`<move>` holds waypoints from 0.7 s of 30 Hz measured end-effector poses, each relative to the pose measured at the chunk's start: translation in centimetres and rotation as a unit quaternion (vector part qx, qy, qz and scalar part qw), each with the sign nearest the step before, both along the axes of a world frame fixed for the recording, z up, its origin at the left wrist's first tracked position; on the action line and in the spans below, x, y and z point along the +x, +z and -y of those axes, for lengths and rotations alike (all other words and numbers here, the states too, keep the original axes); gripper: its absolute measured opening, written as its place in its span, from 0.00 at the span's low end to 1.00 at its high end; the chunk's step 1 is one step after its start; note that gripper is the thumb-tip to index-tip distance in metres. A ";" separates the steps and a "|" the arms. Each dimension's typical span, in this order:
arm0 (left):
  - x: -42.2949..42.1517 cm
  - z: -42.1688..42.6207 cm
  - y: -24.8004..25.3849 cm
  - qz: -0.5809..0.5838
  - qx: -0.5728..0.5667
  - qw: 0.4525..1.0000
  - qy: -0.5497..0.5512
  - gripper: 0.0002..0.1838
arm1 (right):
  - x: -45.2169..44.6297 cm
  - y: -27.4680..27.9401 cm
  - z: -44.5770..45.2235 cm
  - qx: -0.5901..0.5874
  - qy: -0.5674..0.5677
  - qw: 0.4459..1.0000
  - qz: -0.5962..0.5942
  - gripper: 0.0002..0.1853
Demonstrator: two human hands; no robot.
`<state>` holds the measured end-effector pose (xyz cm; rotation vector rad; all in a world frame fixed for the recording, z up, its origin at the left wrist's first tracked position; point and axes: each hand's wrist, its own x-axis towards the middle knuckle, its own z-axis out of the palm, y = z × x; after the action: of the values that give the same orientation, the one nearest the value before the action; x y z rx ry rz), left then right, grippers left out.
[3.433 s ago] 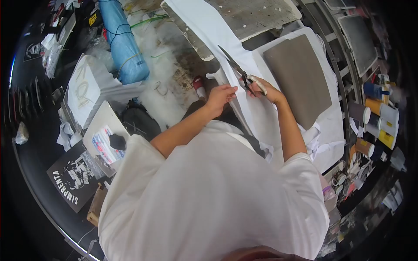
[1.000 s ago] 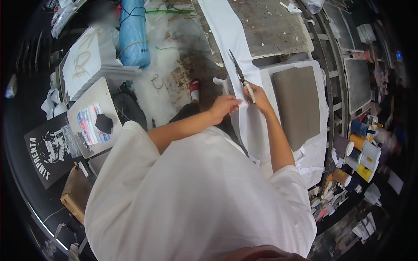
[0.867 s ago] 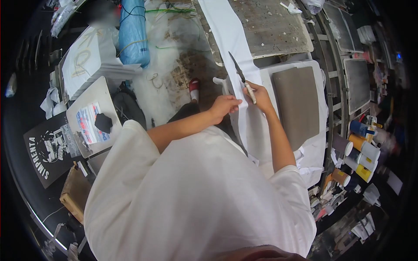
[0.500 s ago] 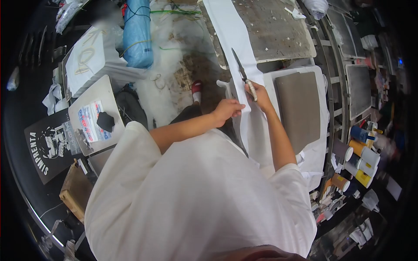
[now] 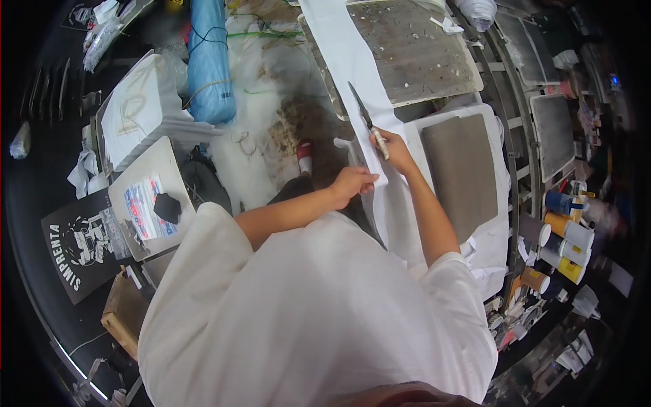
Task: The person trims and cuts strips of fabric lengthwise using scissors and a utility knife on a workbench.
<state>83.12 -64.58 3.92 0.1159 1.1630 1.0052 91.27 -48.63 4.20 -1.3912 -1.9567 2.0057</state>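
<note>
A long white cloth-like strip [image 5: 342,44] runs from the far board down toward my body. My left hand [image 5: 352,186] is closed at the strip's left edge, thumb and fingers pinched on it. In my right hand [image 5: 397,150] is a bladed tool with a pale wrapped handle [image 5: 380,142]. Its dark, narrow blade [image 5: 360,105] lies over the strip and points away from me. I cannot tell whether it is a knife or scissors. Right of the strip, a grey-brown flat pad [image 5: 463,176] rests on white material.
A speckled board [image 5: 413,57] stands ahead, beside a metal rack [image 5: 521,173]. Several tubs [image 5: 576,236] are at the right. A blue wrapped roll [image 5: 211,74], a white stack [image 5: 135,119] and a printed board [image 5: 152,203] are at the left.
The whole view has shifted slightly. My right hand and the bladed tool sit a little further left over the strip. My left hand stays pinched at the strip's edge.
</note>
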 end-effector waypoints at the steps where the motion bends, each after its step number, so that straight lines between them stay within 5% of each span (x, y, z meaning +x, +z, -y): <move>1: 0.0 0.0 0.2 0.002 0.000 1.000 0.001 0.08 | 0.1 -0.1 0.0 0.002 0.002 1.000 0.000 0.29; 21: -0.5 0.0 0.2 0.017 -0.014 1.000 -0.010 0.10 | -2.6 -2.0 -1.3 0.034 -0.016 0.999 0.015 0.34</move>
<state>82.61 -64.58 4.08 0.0879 1.1435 0.9687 88.66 -47.35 2.16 -1.4360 -1.9799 1.8983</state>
